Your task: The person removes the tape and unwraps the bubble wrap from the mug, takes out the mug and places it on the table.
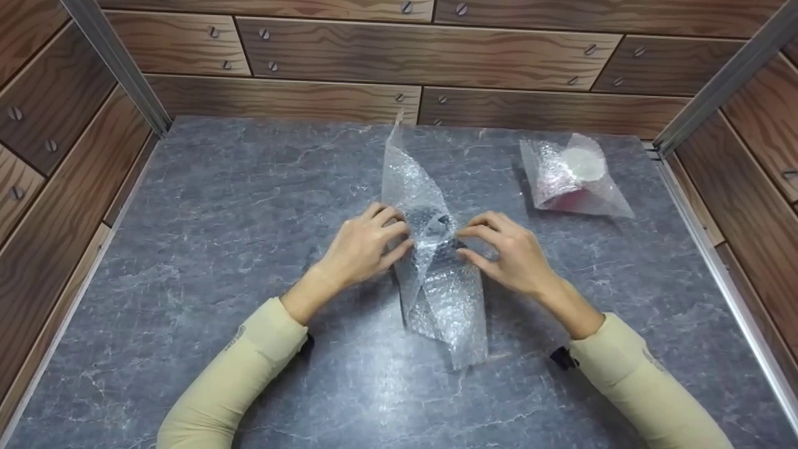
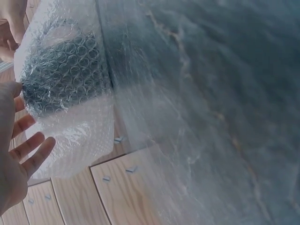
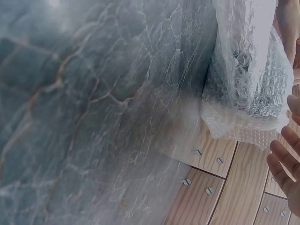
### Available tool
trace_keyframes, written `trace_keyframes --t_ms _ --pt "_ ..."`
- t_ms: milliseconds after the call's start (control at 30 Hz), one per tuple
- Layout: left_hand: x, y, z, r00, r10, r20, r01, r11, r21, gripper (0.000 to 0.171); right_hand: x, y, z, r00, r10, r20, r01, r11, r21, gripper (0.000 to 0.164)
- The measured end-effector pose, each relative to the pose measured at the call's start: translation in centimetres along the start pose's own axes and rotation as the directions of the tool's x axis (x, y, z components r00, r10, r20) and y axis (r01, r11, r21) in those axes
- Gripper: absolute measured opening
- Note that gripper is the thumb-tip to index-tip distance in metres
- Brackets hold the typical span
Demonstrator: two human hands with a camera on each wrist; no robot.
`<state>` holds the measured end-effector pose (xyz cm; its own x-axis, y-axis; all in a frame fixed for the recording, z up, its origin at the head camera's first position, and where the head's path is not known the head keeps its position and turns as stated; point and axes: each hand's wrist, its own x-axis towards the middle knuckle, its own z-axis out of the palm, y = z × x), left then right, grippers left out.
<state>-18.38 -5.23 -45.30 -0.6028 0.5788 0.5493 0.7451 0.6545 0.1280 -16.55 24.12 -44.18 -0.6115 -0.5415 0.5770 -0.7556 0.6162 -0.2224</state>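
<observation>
clear bubble wrap sheet [image 1: 458, 305], loosely folded, sits mid-table btwn the 2 hands, long axis running near to far. far end goes to a pointed tip, near end is a wider flap. layers overlap in the middle w/ a dark patch showing thru; can't tell what's under it.

bare left hand [image 1: 368, 243]: on the wrap's left edge abt midway along, fingertips touching, fingers bent in head view; left wrist cam has the lower fingers spread. can't tell if thumb + index pinch the film. bare right hand [image 1: 511, 252]: at the wrap's right edge, opposite the left, thumb and index tips apart, other fingers relaxed.

far right, well apart: smaller clear bubble wrap bundle [image 1: 548, 171] w/ a whitish round disc [image 1: 585, 164] and a pinkish-red patch near its bottom.

pale yellow-green sleeves [image 1: 249, 368] on both arms, small black piece [image 1: 564, 357] at the right cuff. all on a grey marble-pattern table [image 1: 230, 206]. around: brown wood-plank-pattern walls [image 1: 430, 53] w/ screw heads, grey metal rails [image 1: 723, 75] at far left/right corners.
</observation>
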Motion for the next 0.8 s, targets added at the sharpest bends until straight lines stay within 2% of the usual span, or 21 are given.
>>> trace_keyframes --t_ms 133,467,800 --pt "0.2 0.0 -0.3 1.000 0.004 0.019 -0.004 1.000 0.010 0.020 0.2 0.2 0.4 1.000 -0.005 -0.001 0.005 1.000 0.005 0.030" --pt "1.3 0.2 -1.1 0.994 0.010 0.113 -0.013 1.000 0.026 0.029 0.4 0.2 1.0 1.000 -0.022 -0.005 0.022 1.000 -0.014 0.029" --pt "3.2 0.6 -1.3 0.991 0.089 0.100 -0.096 0.993 0.065 0.027 0.6 0.0 1.3 1.000 -0.022 -0.006 0.022 0.999 -0.027 0.027"
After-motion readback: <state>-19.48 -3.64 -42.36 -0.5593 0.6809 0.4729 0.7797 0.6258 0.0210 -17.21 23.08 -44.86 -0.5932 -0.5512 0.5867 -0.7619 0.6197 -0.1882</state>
